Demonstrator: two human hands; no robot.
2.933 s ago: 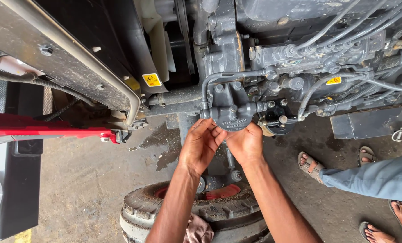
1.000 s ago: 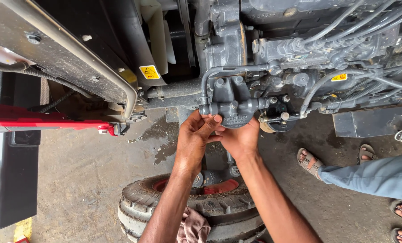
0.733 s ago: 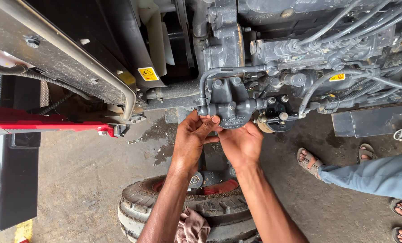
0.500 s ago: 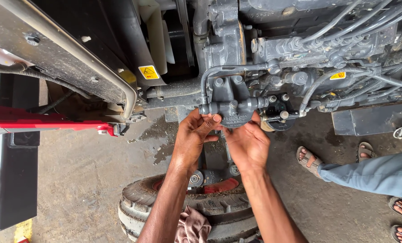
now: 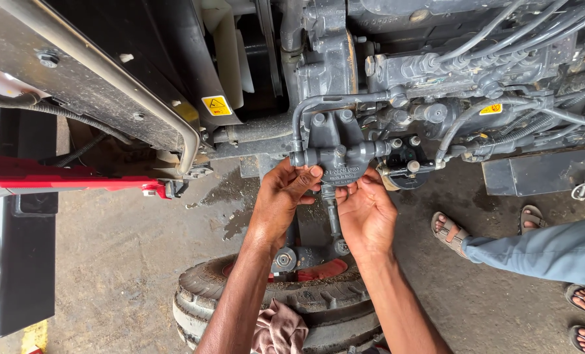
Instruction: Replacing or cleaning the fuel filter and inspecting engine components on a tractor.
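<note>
At the bottom centre a pinkish rag [image 5: 279, 331] lies on a worn tyre [image 5: 273, 301]. Above it, mid-frame, the left hand [image 5: 280, 200] and right hand [image 5: 366, 213] reach up to a grey filter head [image 5: 338, 157] on the engine [image 5: 436, 78]. Left fingers [image 5: 305, 180] curl against its lower left edge; right fingers [image 5: 358, 190] press under it, loosely bent, not clamped. At the right edge, sandalled feet [image 5: 449, 229] stand on the concrete floor [image 5: 109, 262].
</note>
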